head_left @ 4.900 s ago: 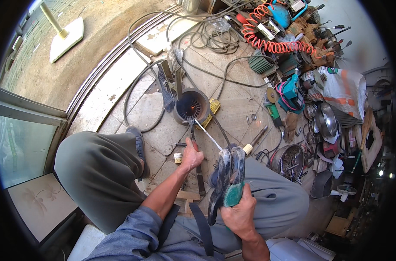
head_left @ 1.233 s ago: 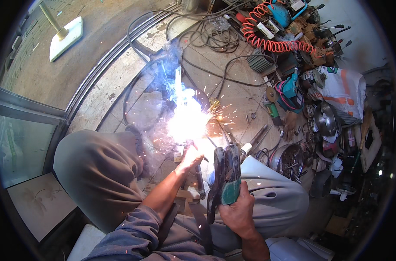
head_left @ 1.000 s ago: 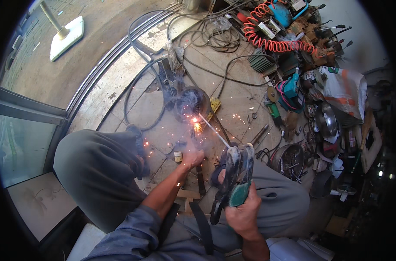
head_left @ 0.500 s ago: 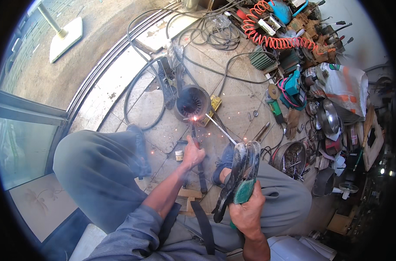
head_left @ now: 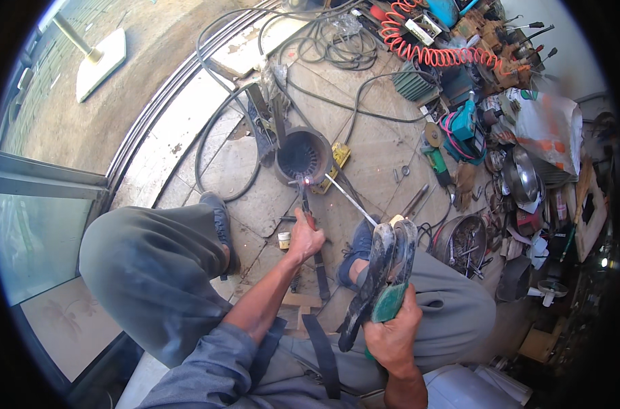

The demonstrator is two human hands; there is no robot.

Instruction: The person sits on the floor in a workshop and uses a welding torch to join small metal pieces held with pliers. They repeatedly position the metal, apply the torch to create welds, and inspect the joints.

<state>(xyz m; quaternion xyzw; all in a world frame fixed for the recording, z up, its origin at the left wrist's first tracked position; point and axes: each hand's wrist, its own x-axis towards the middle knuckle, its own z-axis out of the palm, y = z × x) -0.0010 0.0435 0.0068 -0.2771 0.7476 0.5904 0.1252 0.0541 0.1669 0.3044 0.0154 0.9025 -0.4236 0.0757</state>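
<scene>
Sparks have faded to a faint glow [head_left: 306,181] on the pot [head_left: 301,151], beyond left fingers [head_left: 314,238]; welding apparently paused. Left fingers clamped on tool [head_left: 305,200], right fingers [head_left: 379,335] around holder [head_left: 390,301], rod [head_left: 351,198] ahead.

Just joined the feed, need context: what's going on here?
One person is working low over a floor. The right hand grips a green-handled clamp with a thin rod projecting from it. The left hand holds a red-gripped tool, its end at the near rim of a hollow metal cylinder. A small glow shows at that rim; the rod's tip appears apart from it. A green grinder lies on the floor to the right.
</scene>
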